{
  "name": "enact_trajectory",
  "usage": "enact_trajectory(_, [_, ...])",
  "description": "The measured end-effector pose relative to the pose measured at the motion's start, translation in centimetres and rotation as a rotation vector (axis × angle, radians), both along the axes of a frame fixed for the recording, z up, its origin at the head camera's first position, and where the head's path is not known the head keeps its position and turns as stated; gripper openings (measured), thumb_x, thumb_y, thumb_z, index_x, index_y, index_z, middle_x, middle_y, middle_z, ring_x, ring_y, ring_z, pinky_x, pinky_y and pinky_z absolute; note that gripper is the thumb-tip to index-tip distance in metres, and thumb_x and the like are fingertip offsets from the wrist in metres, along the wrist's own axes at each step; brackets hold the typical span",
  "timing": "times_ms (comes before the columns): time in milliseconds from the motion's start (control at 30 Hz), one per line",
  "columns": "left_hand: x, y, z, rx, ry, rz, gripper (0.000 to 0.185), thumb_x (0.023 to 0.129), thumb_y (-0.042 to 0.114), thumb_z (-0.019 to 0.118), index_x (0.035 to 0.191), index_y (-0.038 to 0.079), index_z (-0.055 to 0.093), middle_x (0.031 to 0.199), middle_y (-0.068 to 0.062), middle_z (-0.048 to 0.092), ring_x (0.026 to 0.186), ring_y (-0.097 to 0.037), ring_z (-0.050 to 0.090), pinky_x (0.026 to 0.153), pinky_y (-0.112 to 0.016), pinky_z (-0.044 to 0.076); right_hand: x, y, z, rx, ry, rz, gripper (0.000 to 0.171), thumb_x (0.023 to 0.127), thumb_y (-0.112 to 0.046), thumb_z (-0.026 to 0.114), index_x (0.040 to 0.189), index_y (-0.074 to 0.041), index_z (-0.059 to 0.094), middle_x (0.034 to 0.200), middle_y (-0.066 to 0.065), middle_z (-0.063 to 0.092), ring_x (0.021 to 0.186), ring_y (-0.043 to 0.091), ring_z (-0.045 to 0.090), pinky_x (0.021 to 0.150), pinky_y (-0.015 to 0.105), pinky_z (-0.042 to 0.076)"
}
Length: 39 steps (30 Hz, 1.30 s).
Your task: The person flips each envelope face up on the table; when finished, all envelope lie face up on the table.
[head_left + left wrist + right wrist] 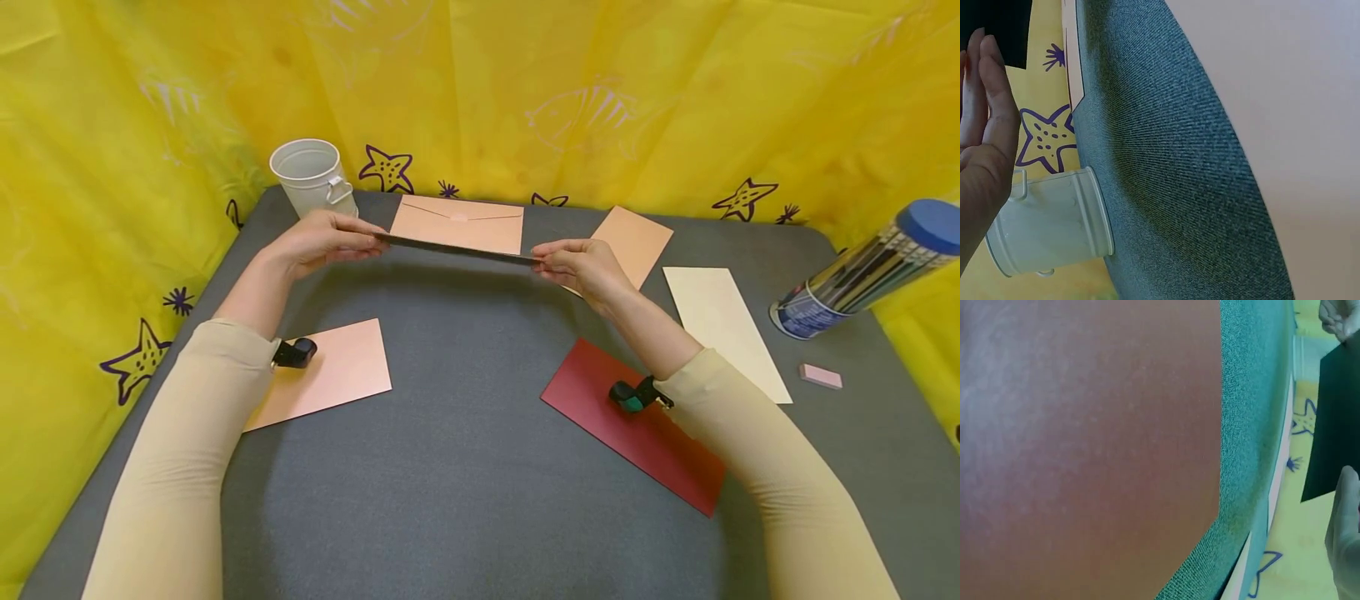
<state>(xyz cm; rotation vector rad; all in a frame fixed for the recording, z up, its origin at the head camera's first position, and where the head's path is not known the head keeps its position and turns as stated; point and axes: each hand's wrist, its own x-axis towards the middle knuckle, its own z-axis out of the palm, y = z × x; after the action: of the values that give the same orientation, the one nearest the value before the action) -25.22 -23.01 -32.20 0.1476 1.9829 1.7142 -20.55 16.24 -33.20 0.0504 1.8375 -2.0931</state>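
Note:
My left hand (326,242) and right hand (583,267) hold a dark green envelope (459,249) by its two ends, raised above the grey table. From the head it appears almost edge-on, as a thin dark line. In the left wrist view, the left fingers lie against one end of the dark envelope (1013,31). Its flat dark side (1333,419) shows in the right wrist view, with a hand at each end. Just behind it on the table lies a peach envelope (457,225) with its flap side up.
A white metal bucket (311,179) stands beyond my left hand. Under the forearms lie a pink envelope (341,367) and a red envelope (630,417). Rightward are an orange envelope (633,242), a cream envelope (723,329), a pink eraser (821,376) and a pencil tub (813,308).

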Motion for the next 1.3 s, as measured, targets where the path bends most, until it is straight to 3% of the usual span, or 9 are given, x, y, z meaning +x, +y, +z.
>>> enact_trajectory(67, [0.1,0.0,0.0,-0.006,-0.024,-0.002,0.023,0.096,0.004,0.059,0.093,0.017,0.079,0.093,0.004,0.077,0.089,-0.010,0.074,0.083,-0.022,0.059,0.0,-0.1,-0.1,0.037,0.011,-0.006,0.016,0.094,0.003,0.059,0.103,0.002,0.072,0.084,-0.002,0.075,0.078,0.007,0.072,0.075,0.021,0.060])
enact_trajectory(200, [0.2,-0.1,-0.1,-0.050,-0.057,-0.014,0.023,0.098,0.009,0.058,0.092,0.018,0.079,0.093,0.007,0.077,0.086,-0.008,0.073,0.083,-0.023,0.060,-0.1,-0.4,-0.3,0.142,0.043,-0.002,0.031,0.092,0.003,0.062,0.121,0.014,0.061,0.083,-0.006,0.073,0.077,0.004,0.070,0.074,0.020,0.060])
enact_trajectory(367, [0.3,-0.1,-0.3,-0.150,-0.047,-0.028,0.017,0.095,0.010,0.063,0.091,0.018,0.077,0.091,0.012,0.074,0.084,-0.003,0.069,0.081,-0.020,0.059,0.1,-1.0,-0.6,0.284,0.086,0.033,0.037,0.091,0.006,0.061,0.127,0.013,0.056,0.092,-0.003,0.068,0.078,0.002,0.067,0.073,0.017,0.059])
enact_trajectory(467, [0.3,0.0,-0.5,-0.203,-0.034,-0.025,0.007,0.094,0.007,0.064,0.096,0.010,0.069,0.087,0.008,0.071,0.081,-0.004,0.067,0.079,-0.020,0.059,0.1,-1.4,-0.7,0.322,0.081,0.027,0.038,0.091,0.008,0.060,0.129,0.012,0.054,0.101,0.004,0.062,0.078,0.003,0.064,0.073,0.017,0.059])
enact_trajectory(700, [0.0,0.2,-1.0,-0.295,-0.052,-0.026,0.034,0.093,0.005,0.064,0.120,-0.004,0.045,0.085,0.003,0.064,0.074,-0.004,0.067,0.073,-0.019,0.059,0.1,-2.2,-0.6,0.251,-0.033,0.035,0.043,0.098,-0.001,0.051,0.139,0.011,0.043,0.118,0.012,0.052,0.079,0.007,0.063,0.080,0.019,0.059])
enact_trajectory(933, [0.3,0.9,-1.2,-0.368,-0.026,-0.023,0.040,0.092,0.003,0.065,0.125,-0.014,0.048,0.078,0.005,0.064,0.069,-0.003,0.066,0.068,-0.017,0.059,0.3,-2.3,-0.4,0.222,-0.087,0.067,0.046,0.101,-0.004,0.047,0.144,0.010,0.038,0.129,0.015,0.049,0.089,0.010,0.063,0.090,0.022,0.057])
enact_trajectory(1100, [0.5,1.2,-1.1,-0.406,-0.006,-0.009,0.039,0.091,0.001,0.064,0.123,-0.017,0.050,0.076,0.004,0.064,0.067,-0.002,0.065,0.066,-0.017,0.058,0.5,-2.5,-0.5,0.204,-0.107,0.093,0.048,0.101,-0.004,0.046,0.146,0.010,0.035,0.135,0.018,0.046,0.097,0.013,0.061,0.085,0.017,0.057])
enact_trajectory(1300, [0.6,1.3,-1.3,-0.427,-0.011,-0.001,0.037,0.091,-0.002,0.064,0.122,-0.018,0.052,0.075,0.003,0.064,0.066,-0.003,0.066,0.067,-0.019,0.059,0.5,-2.8,-0.8,0.207,-0.128,0.114,0.049,0.101,-0.004,0.047,0.145,0.012,0.035,0.129,0.016,0.047,0.101,0.017,0.058,0.080,0.015,0.056])
